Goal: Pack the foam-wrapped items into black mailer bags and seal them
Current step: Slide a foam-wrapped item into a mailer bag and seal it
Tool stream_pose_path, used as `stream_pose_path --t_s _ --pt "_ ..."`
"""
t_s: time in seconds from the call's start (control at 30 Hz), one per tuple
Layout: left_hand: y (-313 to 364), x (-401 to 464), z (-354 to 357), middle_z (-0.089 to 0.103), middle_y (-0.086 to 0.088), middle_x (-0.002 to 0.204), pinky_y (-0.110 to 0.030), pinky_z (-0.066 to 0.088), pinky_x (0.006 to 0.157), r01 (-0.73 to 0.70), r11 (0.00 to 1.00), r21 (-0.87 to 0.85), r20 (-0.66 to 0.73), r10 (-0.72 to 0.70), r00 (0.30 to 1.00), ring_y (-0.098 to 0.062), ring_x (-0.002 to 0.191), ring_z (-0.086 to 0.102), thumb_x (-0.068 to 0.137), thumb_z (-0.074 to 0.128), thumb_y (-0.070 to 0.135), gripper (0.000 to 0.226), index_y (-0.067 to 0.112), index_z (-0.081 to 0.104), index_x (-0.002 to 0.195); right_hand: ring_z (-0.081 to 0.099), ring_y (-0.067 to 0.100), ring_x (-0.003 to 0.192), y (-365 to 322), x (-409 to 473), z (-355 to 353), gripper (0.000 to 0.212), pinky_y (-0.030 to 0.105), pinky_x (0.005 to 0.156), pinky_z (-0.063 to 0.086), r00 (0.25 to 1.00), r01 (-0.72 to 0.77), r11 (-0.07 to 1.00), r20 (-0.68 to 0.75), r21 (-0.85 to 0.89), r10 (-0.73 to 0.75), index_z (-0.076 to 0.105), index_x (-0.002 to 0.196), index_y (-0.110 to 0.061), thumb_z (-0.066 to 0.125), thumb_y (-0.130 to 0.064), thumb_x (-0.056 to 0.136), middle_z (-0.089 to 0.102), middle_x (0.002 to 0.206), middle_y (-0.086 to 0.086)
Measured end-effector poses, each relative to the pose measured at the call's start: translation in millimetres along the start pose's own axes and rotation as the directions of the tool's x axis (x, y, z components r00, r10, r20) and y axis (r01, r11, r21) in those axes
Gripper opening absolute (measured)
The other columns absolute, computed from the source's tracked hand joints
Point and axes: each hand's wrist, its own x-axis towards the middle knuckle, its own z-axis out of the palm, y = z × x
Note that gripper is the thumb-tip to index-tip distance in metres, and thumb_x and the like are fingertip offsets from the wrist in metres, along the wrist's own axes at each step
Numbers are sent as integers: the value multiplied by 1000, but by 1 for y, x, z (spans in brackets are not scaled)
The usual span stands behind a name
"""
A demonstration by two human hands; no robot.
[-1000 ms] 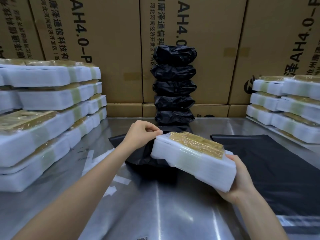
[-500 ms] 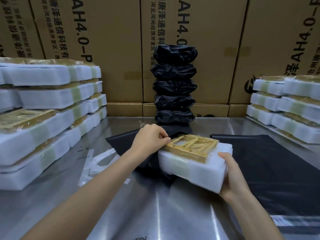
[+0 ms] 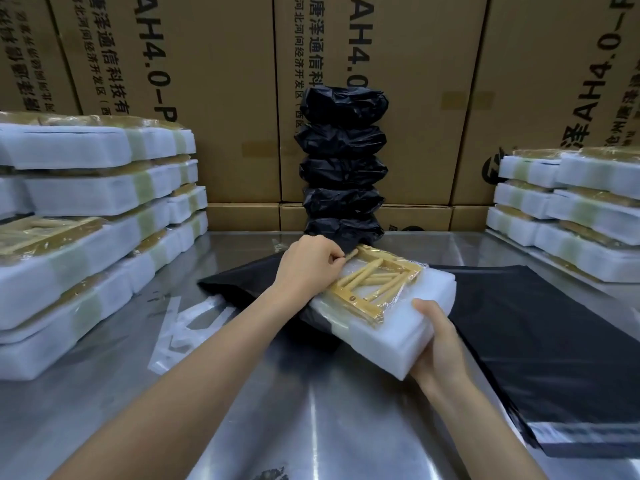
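A white foam-wrapped item [image 3: 388, 327] with a tan frame under clear film on top lies tilted over a black mailer bag [image 3: 242, 289] on the steel table. My right hand [image 3: 436, 337] grips its near right corner. My left hand [image 3: 311, 268] has curled fingers at the item's far left edge, where the bag's mouth lies; whether it pinches the bag's edge or the item I cannot tell. Part of the bag is hidden under the item.
Stacks of foam-wrapped items stand at the left [image 3: 86, 216] and right [image 3: 568, 209]. A column of packed black bags [image 3: 343, 168] leans on cardboard boxes [image 3: 214, 81] behind. Flat black mailers [image 3: 540, 341] lie at right; white peel strips [image 3: 180, 320] at left.
The foam-wrapped item has moved forward and down toward the bag's mouth, tilting so its tan top faces me. Both hands travelled with it.
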Motion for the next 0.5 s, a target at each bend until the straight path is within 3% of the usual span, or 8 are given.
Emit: stream_pose_path --t_s 0.17,0.3,0.5 --pt "10 -9 2 72 6 79 -28 52 74 -79 987 -141 65 89 994 -10 77 64 87 60 21 17 18 77 92 66 35 104 3 3 -1 44 48 92 52 1000 -30 999 -1 31 30 59 124 -11 62 -24 81 69 114 16" --pt "4 -18 -2 71 9 85 -24 48 74 -84 992 -97 -16 82 996 -8 82 62 91 59 25 22 21 73 106 66 34 105 2 2 -4 41 46 91 52 997 -69 989 51 129 63 63 120 -15 58 -28 82 70 112 13" --pt "8 -15 -5 71 7 104 -24 47 78 -120 993 6 -26 120 992 -13 97 63 94 55 25 23 20 72 108 64 34 109 4 0 -4 44 46 94 49 989 -115 970 115 214 92 60 125 -15 56 -28 83 68 118 13"
